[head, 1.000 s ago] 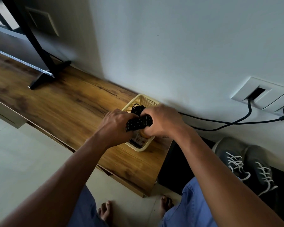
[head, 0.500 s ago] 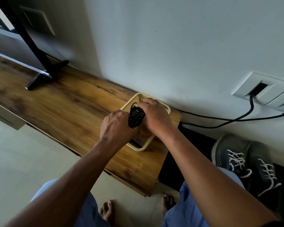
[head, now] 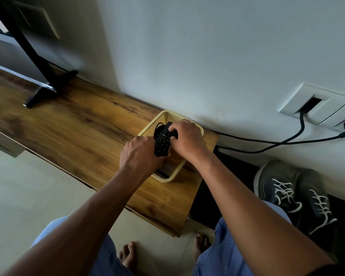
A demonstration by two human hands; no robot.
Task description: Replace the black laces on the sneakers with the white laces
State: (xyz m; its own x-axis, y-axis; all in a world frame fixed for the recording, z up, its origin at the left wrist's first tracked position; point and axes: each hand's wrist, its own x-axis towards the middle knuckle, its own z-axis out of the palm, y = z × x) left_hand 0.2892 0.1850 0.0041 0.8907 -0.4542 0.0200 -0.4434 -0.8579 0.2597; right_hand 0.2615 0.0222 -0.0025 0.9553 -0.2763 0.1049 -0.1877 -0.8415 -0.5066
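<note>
A pair of dark grey sneakers laced with white laces stands on a black surface at the right, below the wall. Both my hands are over a yellow mesh basket on the wooden shelf. My right hand grips a black remote control by its upper end. My left hand is curled against the remote's lower left side, its fingers hidden inside the basket. A thin black loop shows in the basket behind the remote; I cannot tell whether it is a lace.
The wooden shelf runs along the wall, with a TV's black stand foot at its left. Black cables trail from a wall socket plate at the right. My bare feet stand on pale floor tiles below.
The remote has turned from lying crosswise between my hands to standing more lengthwise, and my right hand has moved onto its upper end, lower into the basket.
</note>
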